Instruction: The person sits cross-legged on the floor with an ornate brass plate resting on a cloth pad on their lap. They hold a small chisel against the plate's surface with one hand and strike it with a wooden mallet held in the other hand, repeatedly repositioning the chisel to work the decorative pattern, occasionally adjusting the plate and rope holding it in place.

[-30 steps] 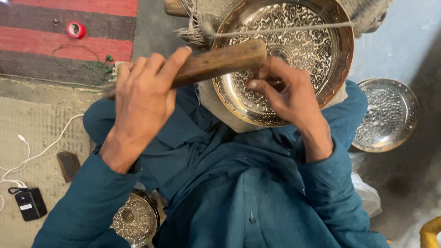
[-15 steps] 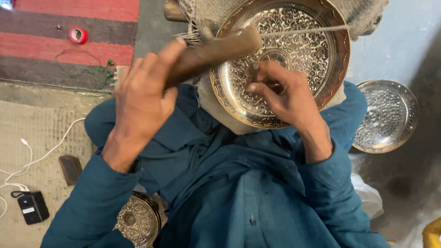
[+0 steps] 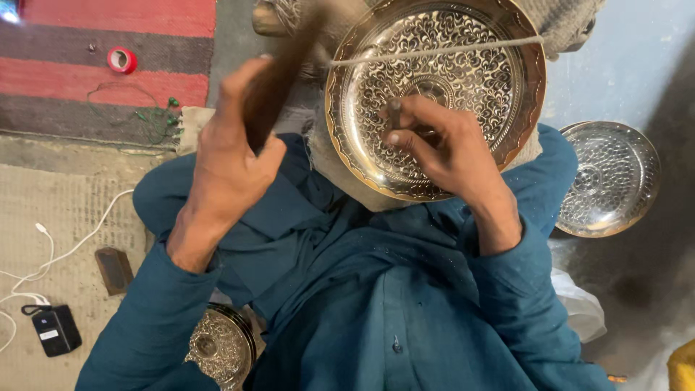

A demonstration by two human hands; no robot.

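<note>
1. Swung upward since the earlier frame, the dark wooden mallet (image 3: 279, 80) now stands steeply, blurred, clenched in the left hand (image 3: 232, 163).
2. Right hand (image 3: 441, 148) pinches a small metal chisel (image 3: 396, 116) against the ornate engraved brass plate (image 3: 499, 80) on the lap.

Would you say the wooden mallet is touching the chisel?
Apart: in the head view the wooden mallet in the left hand is raised left of the chisel.

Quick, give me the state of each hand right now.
Left hand: closed around a wooden mallet, raised and motion-blurred.
Right hand: closed on a thin chisel, set against the engraved brass plate.
</note>
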